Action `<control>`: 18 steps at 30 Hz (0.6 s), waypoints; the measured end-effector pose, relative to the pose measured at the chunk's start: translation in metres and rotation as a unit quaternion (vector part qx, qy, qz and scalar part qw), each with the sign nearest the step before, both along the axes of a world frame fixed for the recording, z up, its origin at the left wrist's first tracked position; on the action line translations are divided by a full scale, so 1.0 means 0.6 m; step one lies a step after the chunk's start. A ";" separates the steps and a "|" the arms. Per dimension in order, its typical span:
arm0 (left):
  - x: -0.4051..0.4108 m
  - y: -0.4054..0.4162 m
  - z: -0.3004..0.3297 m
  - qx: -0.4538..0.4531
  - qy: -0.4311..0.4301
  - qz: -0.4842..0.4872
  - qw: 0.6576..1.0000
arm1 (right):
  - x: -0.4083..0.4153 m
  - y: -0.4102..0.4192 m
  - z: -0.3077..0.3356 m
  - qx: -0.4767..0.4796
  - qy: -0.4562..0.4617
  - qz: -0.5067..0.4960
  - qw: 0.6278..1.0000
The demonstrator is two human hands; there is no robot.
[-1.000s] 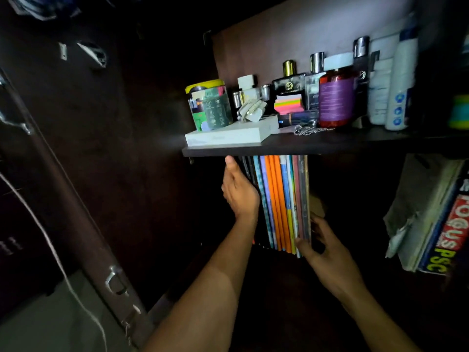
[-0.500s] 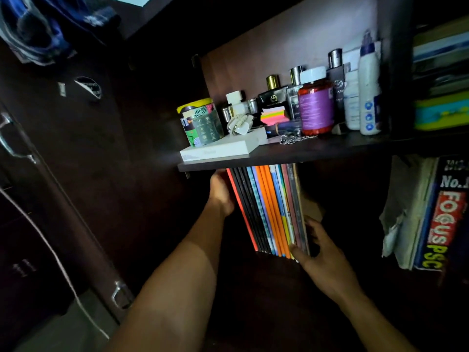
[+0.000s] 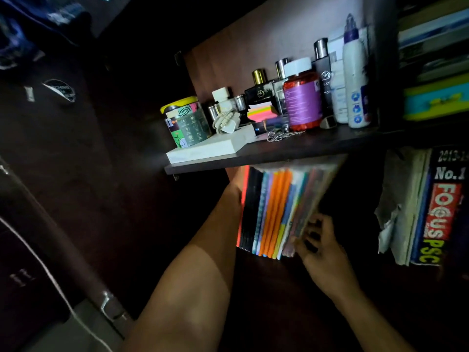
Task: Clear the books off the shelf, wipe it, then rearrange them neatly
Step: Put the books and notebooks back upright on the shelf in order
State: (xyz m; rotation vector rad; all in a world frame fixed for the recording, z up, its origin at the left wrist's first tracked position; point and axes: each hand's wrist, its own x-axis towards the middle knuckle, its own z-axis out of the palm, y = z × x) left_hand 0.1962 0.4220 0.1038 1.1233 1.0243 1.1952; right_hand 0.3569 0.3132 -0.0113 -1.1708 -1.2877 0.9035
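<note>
Row of thin books (image 3: 276,212) standing upright in the lower compartment, directly beneath the dark upper shelf board (image 3: 291,151), spines outward: red at the left end, then black, blue, orange, yellow and grey. The row is flanked by both hands. Left hand (image 3: 234,185) lies against the red spine at the row's left end, reaching in behind it; its fingers are hidden by the books, so whether they curl round the row cannot be told. Right hand (image 3: 317,240) is at the row's lower right corner, fingers curled and pinching the outermost grey covers; this area is motion-blurred. To the right of the right hand, well apart, a second stack leans, fronted by a magazine (image 3: 442,212) lettered "FOCUS PSC". Above the grip, the board carries a red pill jar (image 3: 302,102), a white bottle (image 3: 355,80) and a white box (image 3: 213,148).
</note>
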 end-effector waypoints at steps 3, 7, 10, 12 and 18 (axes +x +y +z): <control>0.039 0.025 0.019 0.028 -0.001 0.029 0.999 | 0.013 0.008 -0.002 0.025 0.051 -0.041 0.998; -0.045 0.050 -0.053 0.004 0.148 0.025 0.989 | 0.017 0.014 -0.001 0.031 0.100 -0.061 0.993; -0.101 0.021 -0.049 -0.016 0.206 -0.079 0.975 | 0.016 0.007 0.014 0.013 0.119 -0.069 0.990; -0.111 0.000 -0.024 -0.036 0.230 -0.130 0.964 | 0.020 0.000 0.023 0.002 0.139 -0.080 0.987; -0.123 -0.039 -0.073 -0.020 0.256 0.003 0.966 | 0.021 0.010 0.012 0.017 0.133 -0.042 0.990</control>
